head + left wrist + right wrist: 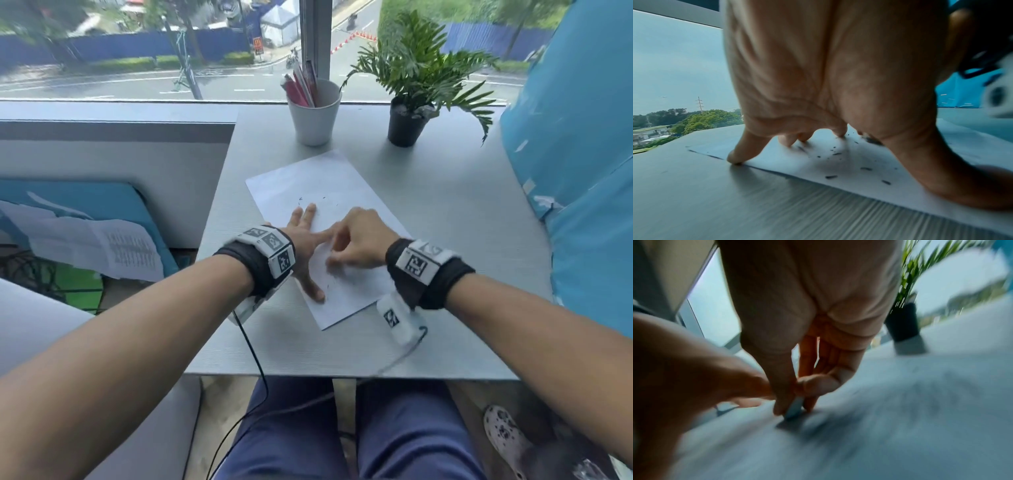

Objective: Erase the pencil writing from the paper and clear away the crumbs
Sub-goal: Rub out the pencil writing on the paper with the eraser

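Note:
A white sheet of paper (329, 181) lies slanted on the grey table (445, 222). My left hand (310, 236) presses flat on the sheet with fingers spread, thumb near its lower left edge. Beside it my right hand (346, 250) pinches a small pale eraser (795, 408) between thumb and fingers, its tip down on the paper. Dark eraser crumbs (849, 162) lie scattered on the sheet under and around the left hand, and a few specks (308, 200) sit beyond its fingertips. The right wrist view is blurred by motion.
A white cup (314, 116) holding pens stands at the table's back, a potted plant (409, 120) to its right. A blue panel (575, 137) rises along the right side. A black cable (253, 353) hangs from my left wrist over the table's front edge.

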